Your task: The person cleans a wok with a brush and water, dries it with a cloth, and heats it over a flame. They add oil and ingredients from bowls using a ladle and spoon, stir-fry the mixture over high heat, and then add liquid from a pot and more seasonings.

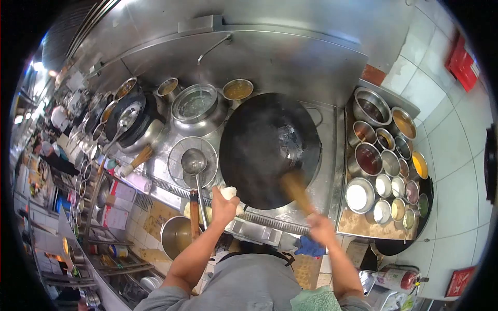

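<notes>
Ladle lying on strainer left of wok; seasoning bowls crowding right; left hand clamping white cloth at wok rim; right hand gripping blurred wooden handle over wok.

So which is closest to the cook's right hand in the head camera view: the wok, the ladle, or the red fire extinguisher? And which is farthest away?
From the right hand:
1. Wok, just ahead, up and to the left; the brush it holds reaches into it.
2. Fire extinguisher, lower right, on the floor.
3. Ladle, far left, beyond the left hand, resting over the wire strainer.
</notes>
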The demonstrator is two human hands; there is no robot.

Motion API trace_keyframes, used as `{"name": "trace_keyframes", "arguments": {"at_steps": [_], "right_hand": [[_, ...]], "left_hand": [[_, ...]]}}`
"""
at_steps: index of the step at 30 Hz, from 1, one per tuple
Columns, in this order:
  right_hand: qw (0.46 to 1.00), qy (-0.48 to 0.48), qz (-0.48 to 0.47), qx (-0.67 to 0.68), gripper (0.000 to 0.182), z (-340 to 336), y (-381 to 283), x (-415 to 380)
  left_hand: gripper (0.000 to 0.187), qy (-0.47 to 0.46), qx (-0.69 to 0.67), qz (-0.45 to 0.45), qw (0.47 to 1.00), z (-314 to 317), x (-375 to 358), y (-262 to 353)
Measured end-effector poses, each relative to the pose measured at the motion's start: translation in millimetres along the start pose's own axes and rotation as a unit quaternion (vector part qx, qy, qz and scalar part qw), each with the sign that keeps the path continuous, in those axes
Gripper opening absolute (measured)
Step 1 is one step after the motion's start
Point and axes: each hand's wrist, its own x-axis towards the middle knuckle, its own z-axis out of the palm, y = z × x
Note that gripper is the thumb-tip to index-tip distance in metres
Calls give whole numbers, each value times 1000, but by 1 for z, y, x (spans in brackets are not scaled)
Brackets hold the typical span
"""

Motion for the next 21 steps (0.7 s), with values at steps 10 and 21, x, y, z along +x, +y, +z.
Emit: {"name": "trace_keyframes", "arguments": {"at_steps": [10,21], "right_hand": [[871,421,-199,-158,58,-258,-226,61],[943,318,83,45,63,-120,-238,280]], "left_hand": [[17,-92,-375,-329,862,47,25,-48],[43,-30,-369,-334,867,106,39,-98]]}}
